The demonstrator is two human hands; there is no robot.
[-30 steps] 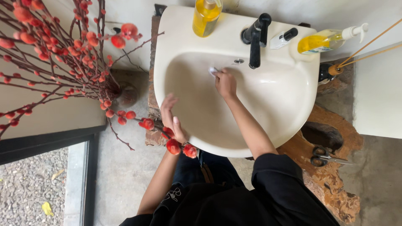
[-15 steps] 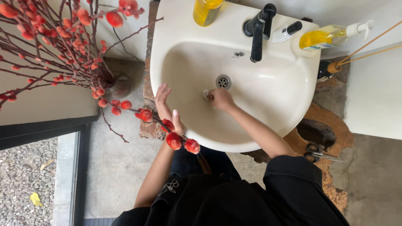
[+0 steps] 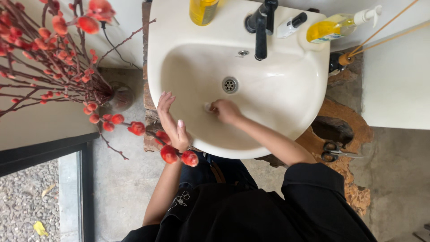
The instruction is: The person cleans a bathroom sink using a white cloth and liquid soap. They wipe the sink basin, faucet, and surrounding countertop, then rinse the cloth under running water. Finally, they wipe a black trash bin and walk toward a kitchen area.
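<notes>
A cream washbasin (image 3: 309, 85) with a metal drain (image 3: 230, 84) and a black tap (image 3: 261, 27) fills the upper middle. My right hand (image 3: 225, 110) is inside the bowl, below the drain, closed on a small pale pad (image 3: 208, 106) pressed to the basin's surface. My left hand (image 3: 172, 123) rests flat on the basin's front left rim, fingers spread and holding nothing.
A yellow bottle (image 3: 203, 10), a small white bottle (image 3: 291, 24) and a yellow pump bottle (image 3: 340, 27) stand on the back rim. Branches with red buds (image 3: 67, 58) in a vase (image 3: 117, 97) crowd the left. Scissors (image 3: 338, 151) lie on the wooden stand (image 3: 345, 134) at right.
My right hand has moved with the pad from the upper bowl near the tap, past the drain, down to the front of the bowl. My left hand has stayed on the rim.
</notes>
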